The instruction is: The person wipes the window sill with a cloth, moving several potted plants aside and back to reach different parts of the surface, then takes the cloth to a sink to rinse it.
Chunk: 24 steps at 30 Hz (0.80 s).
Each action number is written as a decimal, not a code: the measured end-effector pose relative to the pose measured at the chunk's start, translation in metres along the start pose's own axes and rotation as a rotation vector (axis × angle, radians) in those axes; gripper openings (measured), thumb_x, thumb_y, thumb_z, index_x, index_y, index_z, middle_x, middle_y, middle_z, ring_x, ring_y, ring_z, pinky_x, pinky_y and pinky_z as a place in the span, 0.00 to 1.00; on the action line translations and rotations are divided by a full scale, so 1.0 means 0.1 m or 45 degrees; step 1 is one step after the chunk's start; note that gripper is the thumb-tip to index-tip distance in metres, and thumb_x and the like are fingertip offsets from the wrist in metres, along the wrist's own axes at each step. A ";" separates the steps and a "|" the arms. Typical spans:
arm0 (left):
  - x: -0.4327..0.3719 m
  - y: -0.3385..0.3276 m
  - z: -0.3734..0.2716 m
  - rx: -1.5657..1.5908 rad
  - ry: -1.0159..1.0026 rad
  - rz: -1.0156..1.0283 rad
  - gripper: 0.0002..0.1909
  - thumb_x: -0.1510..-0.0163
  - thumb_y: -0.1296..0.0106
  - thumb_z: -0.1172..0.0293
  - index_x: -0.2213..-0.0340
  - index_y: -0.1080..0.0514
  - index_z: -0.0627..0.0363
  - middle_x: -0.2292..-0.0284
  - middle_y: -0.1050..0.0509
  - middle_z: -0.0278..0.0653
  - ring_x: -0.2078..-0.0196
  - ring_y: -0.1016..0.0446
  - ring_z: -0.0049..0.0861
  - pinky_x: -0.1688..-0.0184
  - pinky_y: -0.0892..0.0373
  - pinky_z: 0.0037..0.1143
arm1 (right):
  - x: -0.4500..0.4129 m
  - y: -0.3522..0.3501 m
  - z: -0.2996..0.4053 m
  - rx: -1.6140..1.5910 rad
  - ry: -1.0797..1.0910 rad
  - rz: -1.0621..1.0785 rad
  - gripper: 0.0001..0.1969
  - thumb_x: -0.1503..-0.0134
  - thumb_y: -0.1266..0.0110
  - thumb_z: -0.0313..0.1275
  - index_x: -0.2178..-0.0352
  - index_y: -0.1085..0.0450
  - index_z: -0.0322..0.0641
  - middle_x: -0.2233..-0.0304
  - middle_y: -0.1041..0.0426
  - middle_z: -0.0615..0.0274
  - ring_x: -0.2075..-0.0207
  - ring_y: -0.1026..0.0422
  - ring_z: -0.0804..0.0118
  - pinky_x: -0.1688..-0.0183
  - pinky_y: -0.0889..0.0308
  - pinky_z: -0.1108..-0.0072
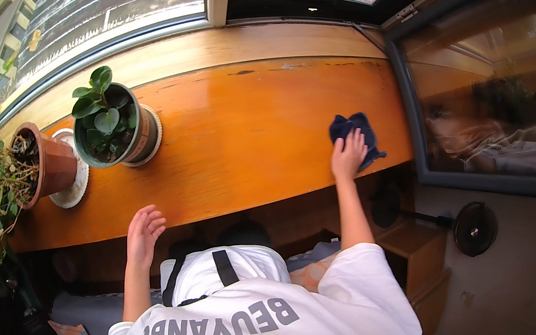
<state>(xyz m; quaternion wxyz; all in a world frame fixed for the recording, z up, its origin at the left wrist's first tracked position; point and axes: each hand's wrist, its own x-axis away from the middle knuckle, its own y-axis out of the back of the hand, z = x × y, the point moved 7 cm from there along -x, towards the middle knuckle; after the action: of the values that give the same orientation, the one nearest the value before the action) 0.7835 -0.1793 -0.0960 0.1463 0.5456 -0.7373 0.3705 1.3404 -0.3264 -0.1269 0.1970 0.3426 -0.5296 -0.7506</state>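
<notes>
A crumpled dark blue cloth (374, 132) lies near the right end of an orange-brown wooden ledge (255, 117) under the window. My right hand (350, 155) is spread over this cloth and holds it against the wood; the palm side is hidden. Just off the ledge's near edge, my left hand (144, 234) hangs in the air with its fingers loosely bent, holding nothing. The wood is glossy, with a few worn spots toward the window side.
To the left stand a green pot (133, 136) with a leafy plant and a terracotta-coloured pot (55, 167) with a trailing plant, each on a white saucer. A window sash (423, 154) swings inward at the right. Below it is a black fan-like object (475, 229).
</notes>
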 end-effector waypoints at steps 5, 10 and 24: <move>-0.17 -0.72 0.11 -0.069 0.041 0.055 0.17 0.37 0.60 0.61 0.53 0.34 0.58 0.62 0.27 0.37 0.60 0.27 0.26 0.58 0.31 0.25 | 0.42 0.11 2.36 -0.378 0.532 0.180 0.28 0.53 0.47 0.33 0.48 0.36 0.41 0.46 0.38 0.53 0.47 0.40 0.54 0.47 0.45 0.64; -0.17 -1.20 0.06 -0.176 0.081 0.080 0.16 0.38 0.59 0.61 0.54 0.34 0.58 0.62 0.27 0.37 0.60 0.27 0.26 0.58 0.31 0.24 | 0.23 0.15 2.04 -0.455 0.716 0.298 0.31 0.55 0.41 0.39 0.48 0.36 0.42 0.46 0.37 0.59 0.44 0.41 0.59 0.41 0.49 0.61; -0.21 -0.99 0.35 -0.028 0.032 -0.207 0.16 0.38 0.58 0.61 0.54 0.34 0.58 0.62 0.28 0.37 0.59 0.28 0.26 0.58 0.31 0.24 | -1.66 -0.68 0.83 -0.067 -0.089 0.102 0.30 0.44 0.56 0.40 0.39 0.47 0.55 0.40 0.52 0.31 0.38 0.56 0.29 0.41 0.67 0.40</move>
<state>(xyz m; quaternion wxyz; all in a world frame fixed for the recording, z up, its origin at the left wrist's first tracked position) 0.8881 -0.2028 -0.0948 0.1910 0.5975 -0.6926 0.3561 1.3987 -0.1374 -0.1225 0.2172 0.2896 -0.5293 -0.7673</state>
